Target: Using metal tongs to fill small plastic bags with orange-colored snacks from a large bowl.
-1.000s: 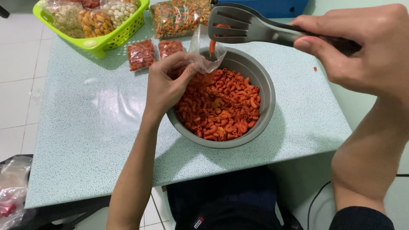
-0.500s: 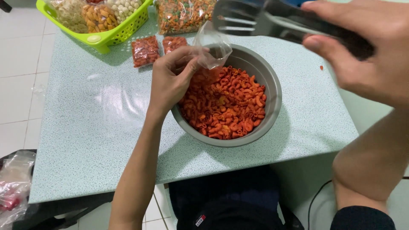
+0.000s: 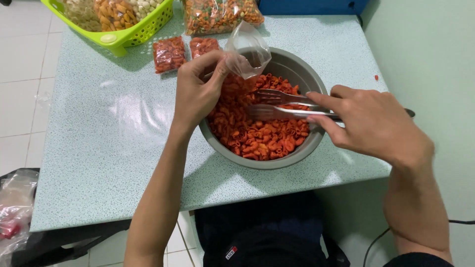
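A grey metal bowl (image 3: 297, 155) full of orange-red macaroni-shaped snacks (image 3: 257, 133) sits on the speckled pale-green table (image 3: 109, 148). My left hand (image 3: 198, 91) pinches a small clear plastic bag (image 3: 247, 49) open over the bowl's far-left rim. My right hand (image 3: 371, 123) grips metal tongs (image 3: 282, 104), whose tips reach into the snacks near the bowl's middle.
Two small filled snack packets (image 3: 168, 53) lie behind the bowl. A lime-green basket (image 3: 123, 37) with packed snacks stands at the back left, beside a larger bag of mixed snacks (image 3: 217, 15). A plastic bag (image 3: 15, 207) hangs at the lower left. A green wall is on the right.
My right hand has come down from above the bowl and lowered the tongs into the snacks. My left hand has kept the clear bag at the bowl's rim.
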